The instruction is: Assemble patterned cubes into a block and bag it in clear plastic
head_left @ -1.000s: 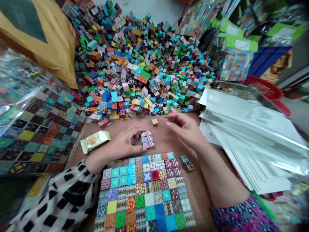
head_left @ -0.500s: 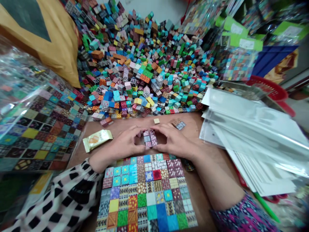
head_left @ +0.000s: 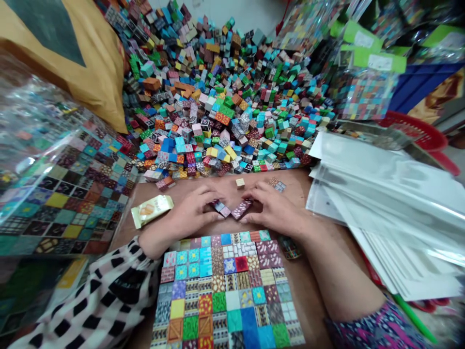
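My left hand [head_left: 194,209] pinches a short strip of grey and pink patterned cubes [head_left: 221,208] between thumb and fingers. Opposite it, my right hand [head_left: 274,208] grips a dark purple strip of cubes with pale marks [head_left: 241,209]. The two strips are angled in a V, their lower ends close together. Just nearer to me lies a flat block of many colourful patterned cubes [head_left: 232,286], set in rows on the brown board. A single pale yellow cube [head_left: 240,183] sits beyond the hands, and a small brown and grey cube piece [head_left: 278,184] lies behind my right hand.
A large heap of loose cubes [head_left: 218,106] rises behind the brown board [head_left: 189,186]. A wrapped snack [head_left: 151,211] lies left. Plastic-wrapped cube blocks [head_left: 69,194] stand at far left. White sheets and clear film [head_left: 381,194] spread at right, near a red basket [head_left: 417,131].
The cubes that were side by side between my hands are now two separate strips, tilted apart. My hands have moved slightly away from each other, and the whole view has shifted a little.
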### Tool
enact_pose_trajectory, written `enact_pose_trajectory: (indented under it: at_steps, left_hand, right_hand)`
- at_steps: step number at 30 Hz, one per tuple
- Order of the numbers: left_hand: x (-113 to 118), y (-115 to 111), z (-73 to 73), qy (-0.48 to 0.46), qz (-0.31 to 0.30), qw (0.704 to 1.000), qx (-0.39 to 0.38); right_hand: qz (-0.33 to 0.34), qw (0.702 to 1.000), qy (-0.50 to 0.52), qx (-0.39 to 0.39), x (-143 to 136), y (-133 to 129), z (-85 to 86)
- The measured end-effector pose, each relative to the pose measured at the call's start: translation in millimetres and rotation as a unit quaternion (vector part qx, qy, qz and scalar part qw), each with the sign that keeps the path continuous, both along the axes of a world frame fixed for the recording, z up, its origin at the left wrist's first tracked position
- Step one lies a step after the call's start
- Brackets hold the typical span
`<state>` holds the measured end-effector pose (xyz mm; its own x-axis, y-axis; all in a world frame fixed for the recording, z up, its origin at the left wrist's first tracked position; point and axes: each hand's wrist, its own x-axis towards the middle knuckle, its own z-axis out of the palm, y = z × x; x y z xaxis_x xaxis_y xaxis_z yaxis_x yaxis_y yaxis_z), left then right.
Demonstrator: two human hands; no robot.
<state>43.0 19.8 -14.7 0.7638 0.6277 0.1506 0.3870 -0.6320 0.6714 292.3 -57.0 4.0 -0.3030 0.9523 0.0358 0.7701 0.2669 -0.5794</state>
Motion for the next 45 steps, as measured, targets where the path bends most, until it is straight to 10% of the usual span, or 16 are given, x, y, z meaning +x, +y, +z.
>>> enact_pose_trajectory:
  at_steps: [33,45]
  left_hand:
    - [-3,-1,4.5,0.012,-0.053,0.998,0.043]
    - [-3,-1,2.6,0.016,0.019,0.998,-0.066]
  right_hand:
    - [0.069,0.996,0.06,0.019,-4,-2,-5.6]
    - [0.063,0.997,0.038,0.022,-5,-2,-4.5]
